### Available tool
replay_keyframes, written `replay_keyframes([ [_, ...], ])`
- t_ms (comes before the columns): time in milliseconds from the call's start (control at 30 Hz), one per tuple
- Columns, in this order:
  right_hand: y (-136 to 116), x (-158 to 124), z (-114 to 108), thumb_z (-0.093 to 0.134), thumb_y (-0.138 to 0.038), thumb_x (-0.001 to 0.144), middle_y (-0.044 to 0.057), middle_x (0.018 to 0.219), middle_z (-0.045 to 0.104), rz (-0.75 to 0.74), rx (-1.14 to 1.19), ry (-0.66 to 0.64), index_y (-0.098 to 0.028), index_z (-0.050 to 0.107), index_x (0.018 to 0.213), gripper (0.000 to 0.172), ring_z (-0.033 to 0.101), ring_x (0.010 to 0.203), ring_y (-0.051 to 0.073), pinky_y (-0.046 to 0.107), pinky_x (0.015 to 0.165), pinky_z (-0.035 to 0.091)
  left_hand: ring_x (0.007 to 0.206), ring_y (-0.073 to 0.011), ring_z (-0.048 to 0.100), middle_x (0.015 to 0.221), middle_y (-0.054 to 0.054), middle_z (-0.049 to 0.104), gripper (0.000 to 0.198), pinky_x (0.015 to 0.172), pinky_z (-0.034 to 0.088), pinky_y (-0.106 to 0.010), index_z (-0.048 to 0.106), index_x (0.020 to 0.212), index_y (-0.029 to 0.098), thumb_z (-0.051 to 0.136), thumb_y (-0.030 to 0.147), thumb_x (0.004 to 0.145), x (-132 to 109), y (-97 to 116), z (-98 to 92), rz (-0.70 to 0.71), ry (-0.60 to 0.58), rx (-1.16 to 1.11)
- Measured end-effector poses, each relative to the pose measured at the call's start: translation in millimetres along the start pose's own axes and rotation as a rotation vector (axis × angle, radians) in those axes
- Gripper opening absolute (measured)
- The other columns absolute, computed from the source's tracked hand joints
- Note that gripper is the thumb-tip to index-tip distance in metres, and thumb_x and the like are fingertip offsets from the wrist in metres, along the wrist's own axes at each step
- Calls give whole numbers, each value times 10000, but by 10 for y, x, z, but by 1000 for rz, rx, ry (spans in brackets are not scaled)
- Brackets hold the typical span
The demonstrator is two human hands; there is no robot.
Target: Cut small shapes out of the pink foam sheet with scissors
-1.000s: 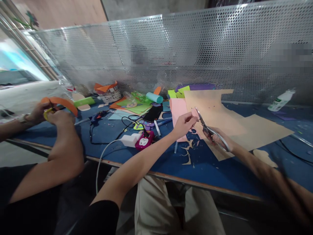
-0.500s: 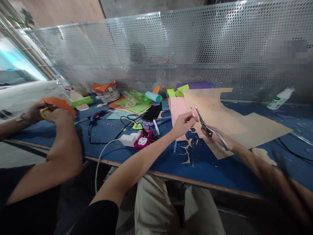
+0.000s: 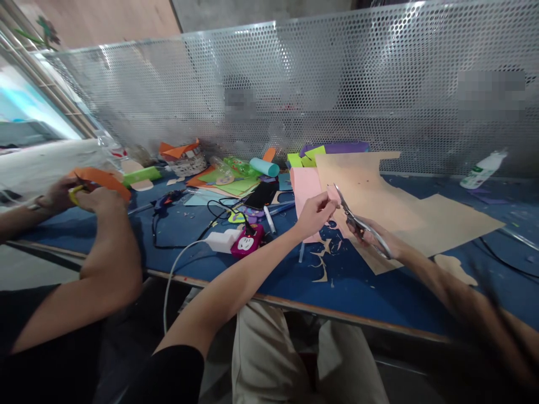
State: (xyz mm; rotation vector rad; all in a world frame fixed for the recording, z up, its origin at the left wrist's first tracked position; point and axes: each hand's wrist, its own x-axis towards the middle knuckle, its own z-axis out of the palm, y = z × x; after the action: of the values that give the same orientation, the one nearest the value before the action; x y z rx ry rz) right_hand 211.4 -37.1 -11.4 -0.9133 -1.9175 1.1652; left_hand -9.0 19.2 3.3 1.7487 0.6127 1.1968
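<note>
Cutting looks to be the step in hand; the left hand (image 3: 314, 216) hovers just left of the tan sheet (image 3: 379, 191), fingers pinched tight on a small pink piece (image 3: 332, 194); the right hand (image 3: 373, 238), above the tan sheet's near edge, is wrapped round the scissors (image 3: 350, 214), blade tips at the pink piece; the next snip would call for a steady pinch.

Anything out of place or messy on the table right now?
Paper offcuts litter the blue table below the pink piece in the left hand and the scissors in the right hand; a white bottle lies tipped far right.
</note>
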Motion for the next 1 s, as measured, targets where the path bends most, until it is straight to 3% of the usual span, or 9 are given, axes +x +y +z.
replay_keyframes([
  [300,-117,-37,1,530,-838,719,-61,649,368,13,-38,-3,-247,483,829,603,310,543,112,258,478,279,589,-113,494,630,26,559,349,589,391,-257,670,897,160,627,495,984,11,-52,-13,29,17,124],
  [500,-83,-18,-5,538,-832,727,-34,763,412,-25,-110,27,-236,528,893,618,348,650,142,294,584,338,581,-111,477,629,27,551,351,582,377,-262,660,889,163,605,490,1002,-9,-44,19,22,38,117],
  [800,-34,-7,30,498,-868,706,-54,651,381,-21,-156,80,-234,497,809,642,307,575,123,274,519,284,589,-116,485,628,26,553,352,581,378,-262,658,892,167,610,500,996,0,-92,27,16,38,108],
  [1000,71,20,15,535,-808,760,-7,726,512,-75,-219,119,-215,579,877,606,408,614,146,282,551,367,575,-113,473,607,32,527,397,580,375,-269,628,871,176,624,549,1003,-7,-67,51,17,51,66],
])
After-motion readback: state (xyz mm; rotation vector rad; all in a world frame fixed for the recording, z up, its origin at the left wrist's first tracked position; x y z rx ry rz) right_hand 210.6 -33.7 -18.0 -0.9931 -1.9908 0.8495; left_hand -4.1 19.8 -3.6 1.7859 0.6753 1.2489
